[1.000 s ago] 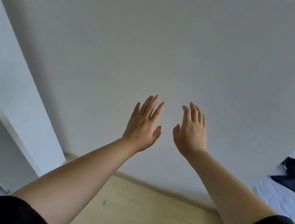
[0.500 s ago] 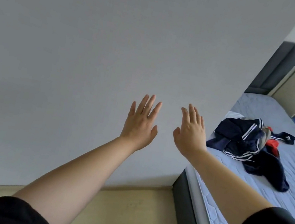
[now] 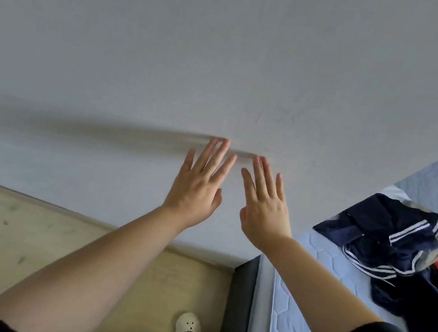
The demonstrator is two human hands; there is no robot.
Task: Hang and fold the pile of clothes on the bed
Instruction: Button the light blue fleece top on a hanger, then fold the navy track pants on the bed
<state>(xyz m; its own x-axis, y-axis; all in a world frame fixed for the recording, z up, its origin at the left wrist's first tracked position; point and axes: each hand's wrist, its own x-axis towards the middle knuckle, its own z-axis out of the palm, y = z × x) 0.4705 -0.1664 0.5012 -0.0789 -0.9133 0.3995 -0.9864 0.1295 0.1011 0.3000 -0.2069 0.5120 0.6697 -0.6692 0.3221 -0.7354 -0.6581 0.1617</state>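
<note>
Judging by the flat, empty left hand and right hand, nothing is begun; the clothes pile, far right, must be reached.

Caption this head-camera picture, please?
Open left hand and right hand face grey wall; navy striped clothes heaped on quilted mattress.

Clothes pile navy w/ white stripes, red bit; mattress pale blue quilted; wall grey.
</note>
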